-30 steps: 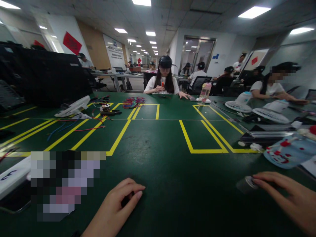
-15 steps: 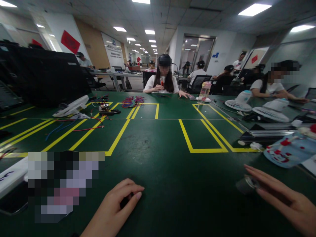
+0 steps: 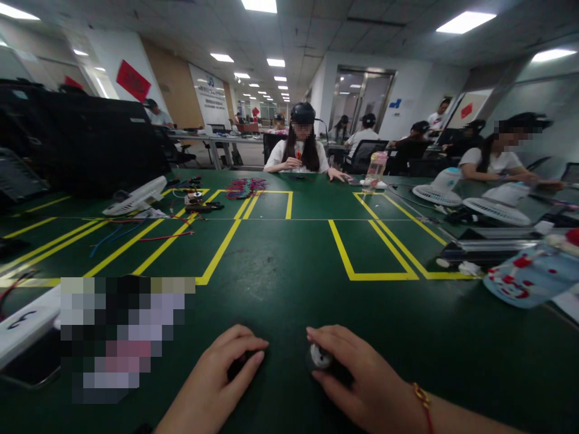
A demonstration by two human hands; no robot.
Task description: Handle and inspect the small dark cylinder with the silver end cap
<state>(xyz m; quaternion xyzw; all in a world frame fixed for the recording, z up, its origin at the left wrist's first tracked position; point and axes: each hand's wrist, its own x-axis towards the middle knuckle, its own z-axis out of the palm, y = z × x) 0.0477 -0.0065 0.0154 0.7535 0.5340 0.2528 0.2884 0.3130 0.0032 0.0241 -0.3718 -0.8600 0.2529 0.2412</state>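
Observation:
My right hand (image 3: 362,377) is closed round a small dark cylinder with a grey, round end (image 3: 320,357), held between thumb and fingers just right of the middle of the green table (image 3: 266,301). A red cord with a gold piece circles that wrist. Across a short gap to the left, my left hand (image 3: 226,371) rests on the table with its fingers curved. Its thumb tip and index fingertip lie close together but apart, and nothing shows between them.
A white power strip (image 3: 27,325) and a blurred-out item lie left. Further off are a white fan (image 3: 138,196), coloured wires (image 3: 245,187) and a pink bottle (image 3: 375,169). A blue patterned bag (image 3: 520,277) stands right. A person (image 3: 296,144) sits opposite.
My right hand has come in from the far right to near the middle, bringing the dark cylinder with it. My left hand has barely moved.

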